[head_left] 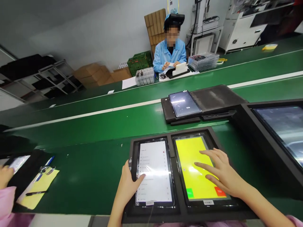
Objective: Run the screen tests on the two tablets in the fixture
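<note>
A black foam tray lies before me with two tablets side by side in its recesses. The left tablet shows a white screen with a list of lines. On the right tablet the screen is yellow, with a green and a red box at its lower corners. My left hand rests at the tray's left edge, thumb stretched over the left tablet's screen; its other fingers are partly hidden. Over the yellow screen, my right hand has its fingers spread; whether they touch the glass I cannot tell.
Another tablet lies on dark foam pads beyond the tray. A further foam tray with a tablet stands right. At left are yellow paper, pens and another person's hand. A co-worker sits across the green bench.
</note>
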